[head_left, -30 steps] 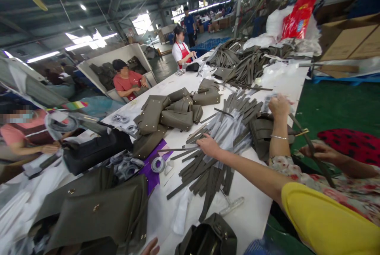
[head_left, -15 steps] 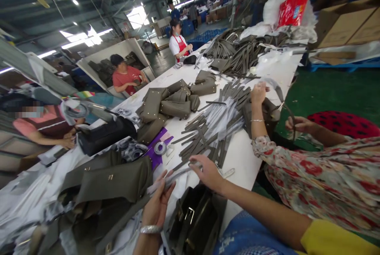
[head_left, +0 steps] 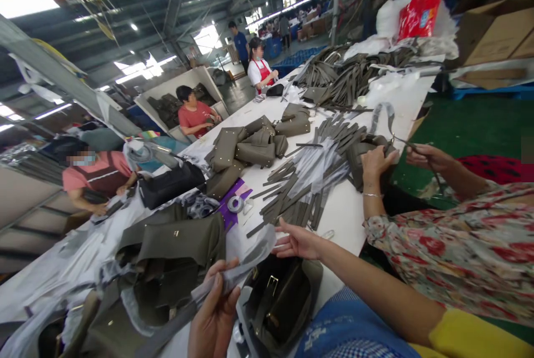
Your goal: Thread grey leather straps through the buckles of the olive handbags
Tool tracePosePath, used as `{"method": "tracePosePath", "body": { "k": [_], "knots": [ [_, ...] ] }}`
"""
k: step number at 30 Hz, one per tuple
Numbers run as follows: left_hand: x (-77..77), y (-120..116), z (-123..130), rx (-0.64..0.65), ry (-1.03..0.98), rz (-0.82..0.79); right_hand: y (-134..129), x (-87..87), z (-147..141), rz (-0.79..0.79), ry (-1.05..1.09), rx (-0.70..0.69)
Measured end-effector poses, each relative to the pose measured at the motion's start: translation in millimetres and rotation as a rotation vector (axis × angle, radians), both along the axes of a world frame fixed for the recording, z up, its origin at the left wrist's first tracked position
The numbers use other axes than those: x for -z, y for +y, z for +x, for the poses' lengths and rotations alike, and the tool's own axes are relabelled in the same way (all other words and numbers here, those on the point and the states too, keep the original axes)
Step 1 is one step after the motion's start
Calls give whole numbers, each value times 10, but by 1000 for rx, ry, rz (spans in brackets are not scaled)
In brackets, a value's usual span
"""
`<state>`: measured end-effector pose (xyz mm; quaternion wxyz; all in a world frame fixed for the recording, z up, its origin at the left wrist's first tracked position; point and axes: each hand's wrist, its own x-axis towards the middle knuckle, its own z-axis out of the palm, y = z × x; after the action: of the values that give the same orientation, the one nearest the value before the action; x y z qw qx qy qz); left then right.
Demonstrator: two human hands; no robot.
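My left hand (head_left: 217,308) is closed around a grey-brown bag strap (head_left: 177,327) partly wrapped in thin clear plastic. The wrapped end (head_left: 254,255) rises from my fingers and curves toward my right hand (head_left: 300,240). That hand's fingers are stretched out and apart beside the plastic; whether they touch it I cannot tell. Below both hands sits an open dark olive handbag (head_left: 287,297) with a gold buckle. More olive bags (head_left: 179,238) lie to the left of my left hand.
A pile of loose straps (head_left: 292,197) and plastic strips spreads over the white table (head_left: 342,224). A tape roll (head_left: 236,204) lies on purple material. At right, a co-worker in a floral sleeve (head_left: 434,241) handles a strap and bag; other people work across the table.
My right hand has opened from its pinch on the wrapped strap. The strap's plastic-covered end now bends upward. The co-worker's near hand has lowered onto a bag, and my view has shifted.
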<state>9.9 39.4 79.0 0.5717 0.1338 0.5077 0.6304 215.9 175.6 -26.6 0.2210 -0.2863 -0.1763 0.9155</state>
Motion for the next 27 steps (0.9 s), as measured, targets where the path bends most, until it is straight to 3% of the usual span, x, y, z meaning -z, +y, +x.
{"method": "tracePosePath", "body": {
  "k": [3, 6, 9, 11, 14, 17, 19, 22, 27],
  "knots": [
    [-64, -189, 31, 36, -73, 26, -104, -147, -37, -34, 148, 59],
    [-91, -364, 6, 9, -106, 14, -155, -250, -61, -106, 192, 265],
    [-102, -488, -153, -138, -84, -20, -141, -277, -14, -130, 167, 514],
    [-95, -535, -327, -264, -64, -41, -133, -270, 55, -101, 133, 600],
    [0, -568, -594, -399, -69, -13, -190, -272, 148, -2, 103, 617],
    [216, -580, -690, -458, -116, 63, -342, -311, 164, 117, 53, 605],
    [379, -566, -591, -422, -167, 69, -478, -342, 131, 173, 6, 591],
    [552, -490, -244, -261, -256, 26, -706, -365, 54, 211, -37, 539],
    [614, -279, 348, -114, -282, -40, -1017, -363, -2, 204, -108, 452]
  ]
}}
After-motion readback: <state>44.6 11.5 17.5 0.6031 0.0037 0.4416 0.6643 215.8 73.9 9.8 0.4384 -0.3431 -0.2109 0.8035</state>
